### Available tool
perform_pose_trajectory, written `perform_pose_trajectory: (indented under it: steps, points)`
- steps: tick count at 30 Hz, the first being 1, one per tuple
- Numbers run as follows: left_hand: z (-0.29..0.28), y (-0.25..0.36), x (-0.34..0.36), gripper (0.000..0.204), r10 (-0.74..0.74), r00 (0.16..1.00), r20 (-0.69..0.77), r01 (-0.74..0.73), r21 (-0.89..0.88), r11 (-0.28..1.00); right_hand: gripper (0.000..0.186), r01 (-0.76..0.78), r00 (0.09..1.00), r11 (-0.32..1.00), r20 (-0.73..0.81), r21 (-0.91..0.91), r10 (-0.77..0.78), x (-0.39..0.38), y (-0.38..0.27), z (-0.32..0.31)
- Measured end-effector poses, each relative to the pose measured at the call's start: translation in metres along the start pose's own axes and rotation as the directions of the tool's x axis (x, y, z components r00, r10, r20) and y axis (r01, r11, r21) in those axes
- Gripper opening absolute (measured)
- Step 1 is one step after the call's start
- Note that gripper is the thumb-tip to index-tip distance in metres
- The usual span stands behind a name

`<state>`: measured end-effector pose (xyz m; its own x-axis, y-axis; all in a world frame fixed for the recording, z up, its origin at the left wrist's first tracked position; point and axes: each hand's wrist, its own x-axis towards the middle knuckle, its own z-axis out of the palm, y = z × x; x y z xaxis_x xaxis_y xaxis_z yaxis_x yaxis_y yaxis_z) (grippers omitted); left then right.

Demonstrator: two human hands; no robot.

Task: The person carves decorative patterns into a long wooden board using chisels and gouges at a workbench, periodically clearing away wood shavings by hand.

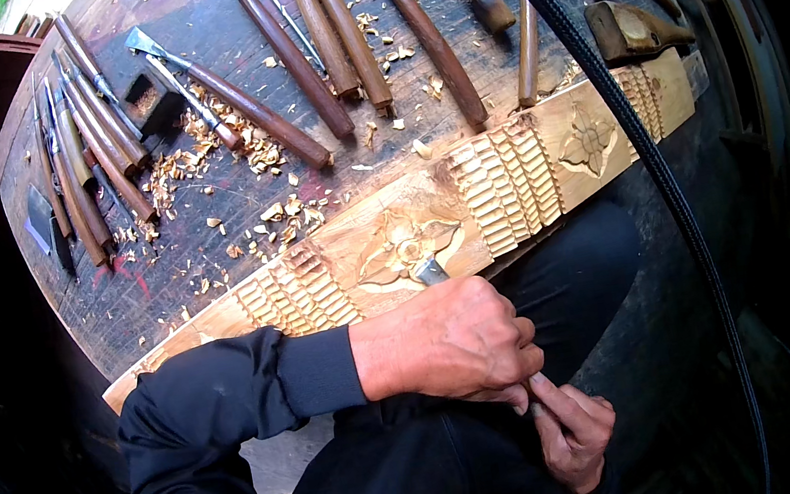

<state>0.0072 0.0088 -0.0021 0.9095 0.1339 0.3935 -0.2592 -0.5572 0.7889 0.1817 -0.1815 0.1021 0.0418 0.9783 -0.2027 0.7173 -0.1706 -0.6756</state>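
A long pale wooden board [507, 256] lies slantwise before me, carved with rows of scalloped notches and flower reliefs. My left hand [458, 334] is closed in a fist around a chisel [432, 272]. Only its metal blade shows clearly, its tip against the lower edge of the left carved flower [407, 243]. Below the fist, my right hand [578, 433] has its fingers closed at the handle's end, close to my left hand. Most of the handle is hidden by the hands.
Several wooden-handled chisels [282, 56] lie across the dark round table [198, 209], with a bundle at the left. Wood chips [172, 172] are scattered among them. A wooden mallet [627, 30] rests beyond the board's right end. A black cable [647, 136] crosses the view at right.
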Motion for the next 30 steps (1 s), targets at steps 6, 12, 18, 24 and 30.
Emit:
perform_pose_trajectory:
  steps: [6, 12, 18, 24, 30]
  points:
    - [0.002, 0.003, 0.0, 0.041, -0.046, 0.999, -0.002, 0.046, 0.022, 0.999, 0.039, 0.02, 1.0, 1.0, -0.022, 0.018, -0.02, 0.005, 0.003, 0.005]
    - [-0.006, 0.003, 0.003, 0.039, -0.084, 0.996, 0.03, 0.083, 0.022, 0.996, 0.038, 0.0, 1.0, 0.999, -0.006, 0.054, 0.001, 0.009, 0.007, 0.002]
    - [0.005, 0.014, -0.002, 0.03, 0.264, 0.897, -0.354, -0.075, 0.468, 0.881, 0.04, 0.24, 0.97, 0.97, 0.055, -0.042, -0.237, 0.034, 0.007, -0.037]
    - [0.007, 0.013, -0.001, 0.03, 0.221, 0.904, -0.365, 0.001, 0.519, 0.855, 0.041, 0.306, 0.944, 0.95, 0.145, -0.057, -0.295, 0.053, 0.026, -0.054]
    - [0.009, 0.02, 0.01, 0.032, 0.047, 0.919, -0.391, 0.177, 0.516, 0.838, 0.025, 0.332, 0.916, 0.943, 0.235, 0.009, -0.324, 0.103, 0.041, -0.085]
